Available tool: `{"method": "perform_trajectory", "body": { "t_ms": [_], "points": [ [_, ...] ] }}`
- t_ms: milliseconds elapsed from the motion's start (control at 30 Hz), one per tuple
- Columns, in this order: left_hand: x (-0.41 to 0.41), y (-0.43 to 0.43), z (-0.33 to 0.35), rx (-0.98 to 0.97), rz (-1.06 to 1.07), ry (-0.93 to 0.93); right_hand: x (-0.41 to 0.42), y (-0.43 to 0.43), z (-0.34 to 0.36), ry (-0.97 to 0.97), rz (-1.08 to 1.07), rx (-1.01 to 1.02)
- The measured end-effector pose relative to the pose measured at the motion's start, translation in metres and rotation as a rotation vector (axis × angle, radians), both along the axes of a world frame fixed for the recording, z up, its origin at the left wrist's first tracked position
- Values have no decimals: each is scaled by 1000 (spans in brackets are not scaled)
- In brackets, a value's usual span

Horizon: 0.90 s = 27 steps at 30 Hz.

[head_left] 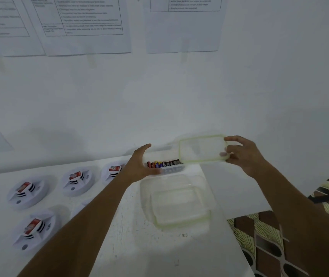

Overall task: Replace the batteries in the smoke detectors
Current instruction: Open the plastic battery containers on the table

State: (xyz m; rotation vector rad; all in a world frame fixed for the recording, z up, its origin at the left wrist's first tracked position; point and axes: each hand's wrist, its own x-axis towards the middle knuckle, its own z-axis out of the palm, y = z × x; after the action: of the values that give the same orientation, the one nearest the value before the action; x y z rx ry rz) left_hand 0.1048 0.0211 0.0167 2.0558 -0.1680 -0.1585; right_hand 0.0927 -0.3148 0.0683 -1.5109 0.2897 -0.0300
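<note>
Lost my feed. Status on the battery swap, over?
Left hand grips battery box. Right hand holds lid over box's right end. Batteries exposed; empty tub in front, detectors at left.

Obscured items
Your left forearm covers one detector; labels on batteries and print on sheets are unreadable.

— How many smoke detectors are you seeing?
— I'm counting four, and a fifth may be hiding behind the forearm.
— And boxes?
— Two are showing: a battery box and an empty box, plus one lid.
— Batteries?
— They're blurring together, so I'm not getting a number. Three printed sheets are hanging, and two hands are showing: left hand, right hand.
</note>
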Motion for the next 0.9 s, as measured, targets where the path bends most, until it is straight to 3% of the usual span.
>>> {"method": "perform_trajectory", "body": {
  "t_ms": [333,667,900],
  "points": [
    [14,19,-11,-138,199,-103,-6,-26,-5,25,-92,-107],
    [12,12,8,-183,142,-102,27,50,-47,95,136,-80],
    [12,-23,-5,-9,97,-114,29,57,-46,127,135,-427]
  ]
}}
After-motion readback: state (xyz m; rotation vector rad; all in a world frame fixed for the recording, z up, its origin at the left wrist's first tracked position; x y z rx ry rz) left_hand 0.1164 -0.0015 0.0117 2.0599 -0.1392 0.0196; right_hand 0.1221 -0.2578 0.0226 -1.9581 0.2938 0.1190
